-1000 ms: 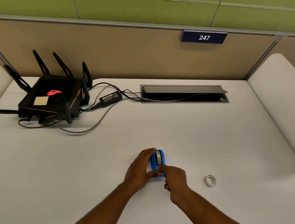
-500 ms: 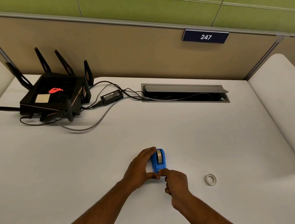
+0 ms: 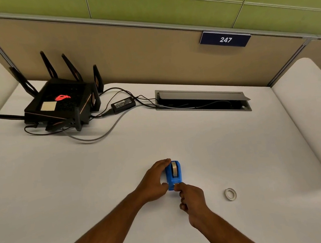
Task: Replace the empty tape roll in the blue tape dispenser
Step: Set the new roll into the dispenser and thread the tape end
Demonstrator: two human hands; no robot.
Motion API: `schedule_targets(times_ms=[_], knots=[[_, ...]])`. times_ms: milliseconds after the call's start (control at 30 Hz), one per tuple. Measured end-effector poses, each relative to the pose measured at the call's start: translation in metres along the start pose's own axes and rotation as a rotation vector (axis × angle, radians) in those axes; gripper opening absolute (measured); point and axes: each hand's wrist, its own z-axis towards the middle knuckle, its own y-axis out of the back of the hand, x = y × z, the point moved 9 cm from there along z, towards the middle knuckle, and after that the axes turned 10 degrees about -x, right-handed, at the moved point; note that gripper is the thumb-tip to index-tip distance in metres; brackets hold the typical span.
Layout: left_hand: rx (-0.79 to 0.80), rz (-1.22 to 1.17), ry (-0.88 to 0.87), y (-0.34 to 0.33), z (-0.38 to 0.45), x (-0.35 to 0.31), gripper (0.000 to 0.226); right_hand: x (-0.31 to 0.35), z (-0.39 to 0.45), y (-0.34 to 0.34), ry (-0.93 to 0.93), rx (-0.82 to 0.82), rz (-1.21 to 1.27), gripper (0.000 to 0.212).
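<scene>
A: Dispenser (image 3: 173, 174), blue one, sits upright on the white desk (image 3: 82, 180) right in front of me, and my left hand (image 3: 154, 182) is curled round its left side, fingers over the far end, thumb at the near end

B: And the right?

A: My right hand (image 3: 191, 200) is bunched up, thumb and forefinger pressed together at the near end of the dispenser, by the cutter. I'd say they're pinching the loose end of the tape, but the strip itself is too thin to make out, so call that a guess

B: What's different from a second ago?

A: Not a lot, but it counts. A second back my right hand covered the near end more fully; now it has slid a touch nearer to me and to the right, and more of the blue body shows. The left hand hasn't budged, and the dispenser hasn't shifted on the desk

B: Meaning?

A: There's a pale roll (image 3: 174, 168) seated in the cradle, and off to the right, well apart, a thin white ring (image 3: 230, 194) lies flat on the desk. I take that for the spent core. So the swap looks done, and I judge this as the last bit, drawing the tape end down to the cutter

B: Anything in the way?

A: No, the router (image 3: 59, 104) and its cables are far off to the left
</scene>
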Motion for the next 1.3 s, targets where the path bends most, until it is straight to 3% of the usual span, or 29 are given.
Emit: schedule_targets(times_ms=[300, 933, 1300], knots=[[-0.108, -0.010, 0.012, -0.001, 0.001, -0.007, 0.071, 0.002, 0.001, 0.002, 0.055, 0.020, 0.003, 0.010], [-0.160, -0.026, 0.077, 0.000, 0.004, -0.007, 0.082, -0.001, 0.001, 0.002, 0.105, 0.062, -0.043, 0.030], [-0.112, 0.038, 0.035, -0.007, 0.000, -0.009, 0.083, 0.005, 0.007, 0.018, 0.112, 0.054, -0.046, 0.019]])
